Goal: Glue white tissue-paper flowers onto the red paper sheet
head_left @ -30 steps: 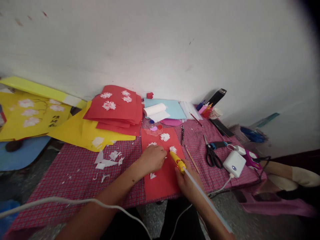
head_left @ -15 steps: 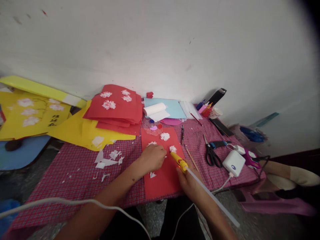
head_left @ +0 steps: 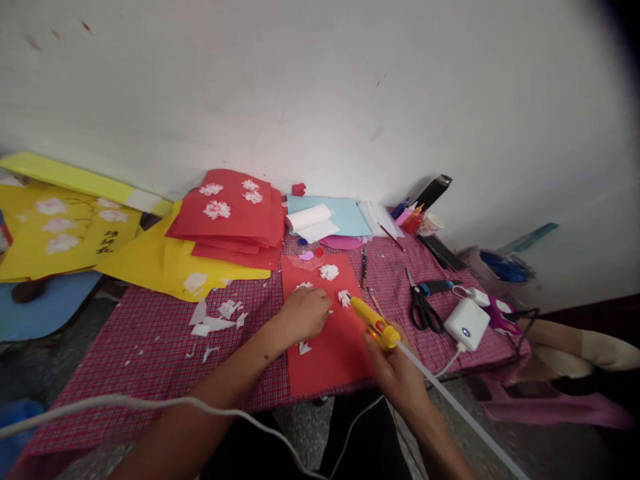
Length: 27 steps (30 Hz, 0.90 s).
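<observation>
A red sheet lies on the checked cloth with white paper flowers on it. My right hand is wrapped round a yellow glue gun, a long clear glue stick trailing from its back. The gun's tip is beside a white flower on the sheet's right side. My left hand rests on the sheet with its fingers bent together; what they hold, if anything, is hidden. Another white flower lies above it, and a small white piece sits below.
Stacked red sheets and yellow sheets are at the left, near paper scraps. Black scissors, a white power block and a cord are at the right. A white cable crosses in front. Another person's legs show at far right.
My right hand and the glue gun have moved right and slightly down, the tip now pointing at the flower's right edge. My left hand has barely moved.
</observation>
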### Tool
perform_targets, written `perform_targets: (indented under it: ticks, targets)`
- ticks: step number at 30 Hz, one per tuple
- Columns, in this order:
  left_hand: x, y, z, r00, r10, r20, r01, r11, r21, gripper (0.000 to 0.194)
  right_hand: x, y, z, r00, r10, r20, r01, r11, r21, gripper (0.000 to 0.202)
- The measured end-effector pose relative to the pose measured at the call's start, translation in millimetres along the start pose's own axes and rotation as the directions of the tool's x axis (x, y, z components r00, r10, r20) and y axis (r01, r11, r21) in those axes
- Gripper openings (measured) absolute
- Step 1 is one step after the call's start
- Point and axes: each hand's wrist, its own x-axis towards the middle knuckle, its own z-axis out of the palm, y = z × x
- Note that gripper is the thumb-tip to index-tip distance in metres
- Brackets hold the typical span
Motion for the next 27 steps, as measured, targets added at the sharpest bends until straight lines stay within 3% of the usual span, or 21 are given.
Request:
perform_targets:
  ticks: [3, 6, 12, 18, 27]
  targets:
    - [1, -1, 0.9, 1.0, 0.002, 0.005, -0.002, 1.0, 0.014, 0.02, -3, 9, -3, 0.986, 0.144, 0.087, -0.16, 0.961, 0.224, 0.036]
    - [4, -1, 1.2, 0.999, -0.024, 0.022, 0.024, 0.999, 0.026, 0.024, -2, 22, -1, 0.95, 0.227, 0.216, -0.305, 0.825, 0.475, 0.037]
    - [20, 8, -5.1, 0.986, -0.135, 0.1, 0.128, 0.989, 0.075, 0.027, 2, 32, 3, 0.95, 0.237, 0.205, -0.305, 0.546, 0.78, 0.028]
    - [39, 18, -13.8, 0.958, -0.22, 0.186, 0.189, 0.967, 0.172, 0.026, 2, 34, -3, 0.951, 0.235, 0.202, -0.276, 0.345, 0.897, 0.022]
    - [56, 28, -17.8, 0.911, -0.286, 0.297, 0.228, 0.949, 0.217, 0.025, 2, 42, -6, 0.943, 0.194, 0.27, -0.319, 0.308, 0.896, 0.028]
